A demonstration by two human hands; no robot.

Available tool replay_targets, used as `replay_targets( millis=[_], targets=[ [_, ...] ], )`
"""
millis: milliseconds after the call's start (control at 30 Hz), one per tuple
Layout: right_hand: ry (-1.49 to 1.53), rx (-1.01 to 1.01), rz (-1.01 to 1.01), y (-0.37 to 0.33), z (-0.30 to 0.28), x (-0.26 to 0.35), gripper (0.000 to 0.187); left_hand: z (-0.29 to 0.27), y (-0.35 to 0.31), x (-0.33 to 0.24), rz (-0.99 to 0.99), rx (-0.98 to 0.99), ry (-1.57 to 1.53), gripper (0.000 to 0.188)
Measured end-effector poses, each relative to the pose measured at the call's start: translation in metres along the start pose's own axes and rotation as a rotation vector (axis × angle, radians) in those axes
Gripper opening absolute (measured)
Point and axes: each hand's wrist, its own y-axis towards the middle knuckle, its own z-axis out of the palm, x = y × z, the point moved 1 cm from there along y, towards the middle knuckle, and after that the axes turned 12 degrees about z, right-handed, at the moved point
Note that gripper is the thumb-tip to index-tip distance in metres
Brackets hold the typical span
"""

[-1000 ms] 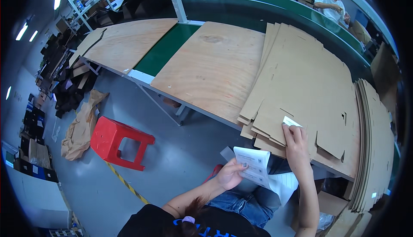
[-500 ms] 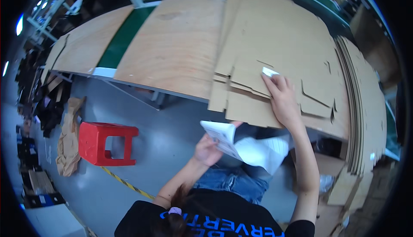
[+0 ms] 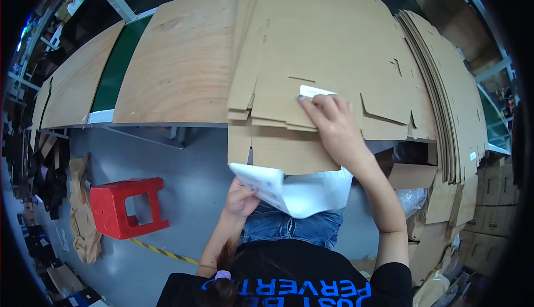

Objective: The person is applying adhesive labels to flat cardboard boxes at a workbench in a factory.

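My left hand (image 3: 240, 198) is closed on a folded strip of white label sheets (image 3: 262, 182), held in front of my jeans. The strip's loose part hangs in a curve toward the right, its far end partly behind my right forearm. My right hand (image 3: 336, 122) is at the near part of a stack of flat brown cardboard boxes (image 3: 328, 34). Its bent fingers hold a small white label (image 3: 317, 91) against the top sheet, just below a short slot. The fingers cover part of the label. A cardboard flap (image 3: 295, 151) juts over the table's near edge.
Plywood boards (image 3: 178, 56) lie on the table left of the stack. More flattened cartons (image 3: 439, 90) lean in a row at the right. A red plastic stool (image 3: 119, 207) stands on the floor at left, beside crumpled brown paper (image 3: 82, 212). Below right are boxes (image 3: 411, 174).
The view has shifted, so the table sits further left. My right hand stays at the same spot on the cardboard, and more of the label shows. The strip in my left hand hangs more spread out.
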Motion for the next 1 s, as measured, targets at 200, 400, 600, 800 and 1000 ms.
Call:
replay_targets(
  millis=[200, 400, 600, 800, 1000],
  targets=[
    [0.007, 0.04, -0.038, 0.014, -0.003, -0.03, 0.038, 0.018, -0.014, -0.024, -0.332, 0.089, 0.443, 0.037],
    [0.282, 0.232, -0.044, -0.004, -0.026, -0.024, 0.049, 0.069, 0.024, -0.024, -0.305, 0.144, 0.794, 0.033],
    [0.869, 0.391, 0.207, -0.05, -0.062, 0.037, 0.035, 0.079, 0.021, -0.019, -0.204, 0.048, 0.978, 0.023],
    [0.862, 0.358, 0.394, -0.065, -0.059, 0.029, 0.022, 0.085, 0.022, -0.012, -0.27, 0.014, 0.891, 0.02],
    [0.842, 0.314, 0.353, -0.062, -0.048, 0.021, 0.005, 0.084, 0.018, -0.012, -0.355, 0.076, 0.864, 0.024]
  ],
)
